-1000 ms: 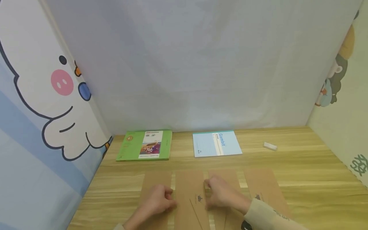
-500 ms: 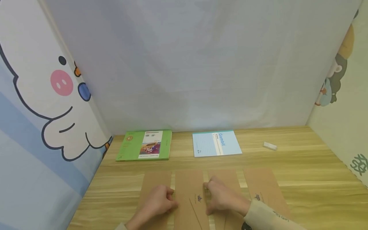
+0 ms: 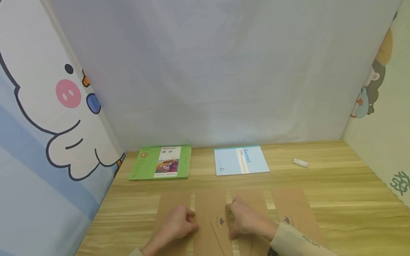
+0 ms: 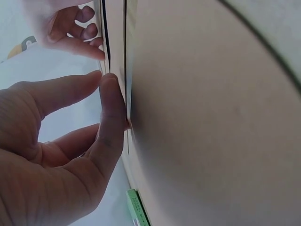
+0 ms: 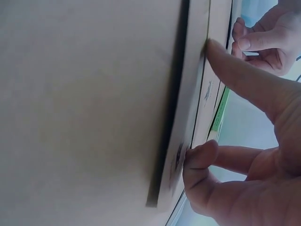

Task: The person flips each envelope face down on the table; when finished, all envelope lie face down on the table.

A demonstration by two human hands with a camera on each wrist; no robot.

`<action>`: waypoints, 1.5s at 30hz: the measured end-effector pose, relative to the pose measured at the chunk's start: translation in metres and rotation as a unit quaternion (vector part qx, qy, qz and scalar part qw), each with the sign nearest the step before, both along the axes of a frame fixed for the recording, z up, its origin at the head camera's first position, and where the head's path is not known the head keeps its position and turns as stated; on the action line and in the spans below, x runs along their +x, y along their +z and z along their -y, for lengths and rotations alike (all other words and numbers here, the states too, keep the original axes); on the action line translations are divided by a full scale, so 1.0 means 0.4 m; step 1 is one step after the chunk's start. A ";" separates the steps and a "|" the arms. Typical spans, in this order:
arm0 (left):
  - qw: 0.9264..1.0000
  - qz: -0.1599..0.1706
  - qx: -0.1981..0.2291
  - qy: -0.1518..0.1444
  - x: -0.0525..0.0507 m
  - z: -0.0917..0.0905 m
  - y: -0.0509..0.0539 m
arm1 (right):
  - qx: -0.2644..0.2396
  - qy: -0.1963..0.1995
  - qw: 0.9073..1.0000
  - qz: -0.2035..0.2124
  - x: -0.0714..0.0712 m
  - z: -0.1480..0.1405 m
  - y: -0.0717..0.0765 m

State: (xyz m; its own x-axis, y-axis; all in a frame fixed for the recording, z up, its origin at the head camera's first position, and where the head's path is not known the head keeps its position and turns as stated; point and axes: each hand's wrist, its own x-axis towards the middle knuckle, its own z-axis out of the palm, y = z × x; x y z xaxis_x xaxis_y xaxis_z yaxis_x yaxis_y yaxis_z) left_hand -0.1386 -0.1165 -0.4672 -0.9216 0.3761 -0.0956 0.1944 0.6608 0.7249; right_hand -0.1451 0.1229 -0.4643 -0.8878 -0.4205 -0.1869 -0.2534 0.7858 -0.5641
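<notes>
Several tall brown kraft-paper pieces lie side by side on the wooden table. The second from the left, a kraft-paper piece [image 3: 209, 206] with a crown print and a slanted line, lies flat between my hands. My left hand [image 3: 178, 223] touches its left edge, thumb and forefinger near each other, over the leftmost kraft-paper piece [image 3: 171, 200]. On its right edge rests my right hand [image 3: 248, 218], thumb and fingertips spread apart along that side in the right wrist view. Beneath the right hand is the third kraft-paper piece [image 3: 253, 195], partly hidden.
A fourth kraft-paper piece [image 3: 293, 202] with a crown print lies at the right. Behind the row are a green book [image 3: 147, 165], a light blue notebook [image 3: 227, 161] and a small white block [image 3: 301, 163]. A pale curtain [image 3: 224, 89] hangs at the table's [image 3: 339, 177] back edge.
Both hands stay at the edges of the second kraft-paper piece; the right fingers and thumb shift very slightly leftward. The paper pieces stay in practically the same places.
</notes>
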 end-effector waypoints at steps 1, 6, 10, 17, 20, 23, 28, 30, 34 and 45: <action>1.000 -0.002 0.000 0.001 0.000 0.000 -0.001 | 0.000 0.000 1.000 0.000 0.000 0.000 0.000; 1.000 -0.002 0.005 0.011 -0.003 -0.002 -0.006 | 0.001 0.007 1.000 -0.004 -0.001 -0.002 0.000; 0.999 0.009 0.013 0.027 -0.006 -0.005 -0.006 | 0.003 0.008 1.000 -0.003 0.000 -0.001 0.002; 0.999 -0.017 -0.030 0.021 -0.011 -0.013 0.003 | 0.003 0.011 1.000 -0.005 -0.002 -0.002 -0.002; 0.999 -0.008 -0.046 0.018 -0.010 -0.016 0.009 | -0.006 0.004 1.000 0.004 -0.002 -0.001 0.001; 0.999 -0.004 -0.052 0.014 -0.009 -0.018 0.014 | -0.030 -0.006 0.999 0.026 -0.003 0.001 0.006; 0.998 -0.026 -0.058 0.000 -0.006 -0.023 0.018 | -0.054 -0.016 0.996 0.062 -0.013 0.003 0.019; 0.998 -0.028 -0.058 -0.002 -0.006 -0.024 0.019 | -0.057 -0.021 0.996 0.068 -0.016 0.004 0.022; 0.998 -0.022 -0.057 -0.002 -0.006 -0.026 0.018 | -0.090 -0.038 0.992 0.085 -0.018 0.006 0.028; 0.997 -0.036 -0.063 -0.011 -0.009 -0.028 0.014 | -0.170 -0.074 0.969 0.164 -0.019 0.014 0.064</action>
